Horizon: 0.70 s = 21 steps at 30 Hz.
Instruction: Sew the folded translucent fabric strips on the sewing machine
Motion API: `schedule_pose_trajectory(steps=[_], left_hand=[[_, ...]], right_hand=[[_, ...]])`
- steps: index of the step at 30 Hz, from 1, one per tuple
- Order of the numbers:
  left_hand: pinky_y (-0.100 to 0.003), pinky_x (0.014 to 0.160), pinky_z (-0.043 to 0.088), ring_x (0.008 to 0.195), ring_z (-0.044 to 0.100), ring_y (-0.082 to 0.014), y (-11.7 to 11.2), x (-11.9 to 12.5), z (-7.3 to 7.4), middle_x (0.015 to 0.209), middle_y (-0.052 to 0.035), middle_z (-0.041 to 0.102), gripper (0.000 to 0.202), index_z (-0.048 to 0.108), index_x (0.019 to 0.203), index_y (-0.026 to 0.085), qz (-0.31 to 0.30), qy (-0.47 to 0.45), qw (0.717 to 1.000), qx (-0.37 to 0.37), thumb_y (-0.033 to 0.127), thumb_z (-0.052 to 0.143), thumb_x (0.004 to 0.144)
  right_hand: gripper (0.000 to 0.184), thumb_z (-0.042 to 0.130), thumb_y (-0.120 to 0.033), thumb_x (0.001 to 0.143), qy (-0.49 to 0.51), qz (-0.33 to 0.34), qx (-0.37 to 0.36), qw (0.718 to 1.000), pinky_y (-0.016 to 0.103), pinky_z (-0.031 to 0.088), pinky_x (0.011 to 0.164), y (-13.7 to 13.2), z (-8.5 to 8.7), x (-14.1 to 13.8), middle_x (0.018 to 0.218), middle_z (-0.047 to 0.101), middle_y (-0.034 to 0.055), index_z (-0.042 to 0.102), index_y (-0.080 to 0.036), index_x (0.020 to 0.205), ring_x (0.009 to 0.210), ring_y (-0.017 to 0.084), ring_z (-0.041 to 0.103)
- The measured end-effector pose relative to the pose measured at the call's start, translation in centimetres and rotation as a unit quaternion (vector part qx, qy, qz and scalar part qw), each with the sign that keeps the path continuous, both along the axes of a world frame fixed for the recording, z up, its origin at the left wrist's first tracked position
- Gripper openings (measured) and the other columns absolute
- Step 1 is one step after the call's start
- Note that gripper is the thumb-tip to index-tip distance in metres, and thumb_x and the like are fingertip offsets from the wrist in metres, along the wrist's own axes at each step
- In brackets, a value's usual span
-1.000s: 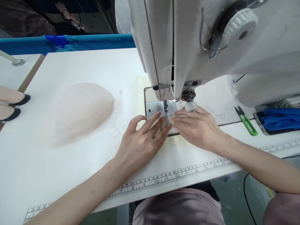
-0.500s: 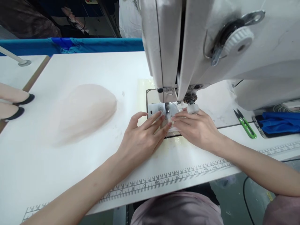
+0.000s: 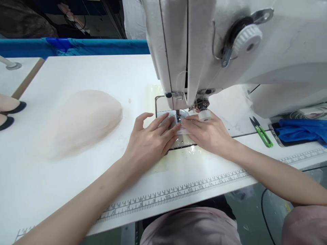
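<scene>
White tabletop (image 3: 133,78) carries a ruler (image 3: 178,194) reading "10", "12"; left hand (image 3: 148,141) touches sheer fabric (image 3: 183,131).

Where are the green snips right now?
In the head view, the green snips lie toward the right, between the right hand and the blue cloth, closer to the cloth.

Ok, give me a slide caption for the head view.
Left hand and right hand flank the presser foot of a sewing machine, pale sheer material between them.
</scene>
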State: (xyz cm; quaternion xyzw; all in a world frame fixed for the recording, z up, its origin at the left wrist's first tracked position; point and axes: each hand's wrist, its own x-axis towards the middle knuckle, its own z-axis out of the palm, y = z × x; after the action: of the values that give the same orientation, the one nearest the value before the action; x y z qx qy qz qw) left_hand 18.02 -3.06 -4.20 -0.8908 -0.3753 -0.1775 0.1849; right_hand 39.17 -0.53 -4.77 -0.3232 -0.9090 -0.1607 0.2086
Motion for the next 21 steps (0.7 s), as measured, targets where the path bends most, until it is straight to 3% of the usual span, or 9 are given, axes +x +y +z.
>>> schedule_pose_trajectory(steps=[7, 21], left_hand=[[-0.046, 0.094, 0.038, 0.114, 0.063, -0.0240, -1.5, 0.4, 0.4, 0.117, -0.0041, 0.069, 0.026, 0.060, 0.119, 0.019, -0.004, 0.000, 1.000, -0.008, 0.024, 0.053, 0.095], [-0.046, 0.098, 0.038, 0.111, 0.064, -0.0221, -0.5, -0.1, 0.1, 0.116, -0.0045, 0.070, 0.027, 0.058, 0.121, 0.023, -0.013, -0.005, 1.000, -0.004, 0.027, 0.050, 0.096]], right_hand=[[0.024, 0.050, -0.026, 0.096, 0.007, 0.034, 0.003, 0.999, 0.037, 0.041, 0.093, -0.5, 0.1, 0.3, 0.106, 0.074, 0.0032, 0.070, -0.014, 0.102, 0.090, 0.017, 0.065], [0.028, 0.047, -0.027, 0.098, -0.023, 0.010, -0.020, 0.999, 0.038, 0.043, 0.093, -0.3, 0.3, 0.2, 0.105, 0.074, 0.0049, 0.070, -0.014, 0.106, 0.091, 0.018, 0.066]])
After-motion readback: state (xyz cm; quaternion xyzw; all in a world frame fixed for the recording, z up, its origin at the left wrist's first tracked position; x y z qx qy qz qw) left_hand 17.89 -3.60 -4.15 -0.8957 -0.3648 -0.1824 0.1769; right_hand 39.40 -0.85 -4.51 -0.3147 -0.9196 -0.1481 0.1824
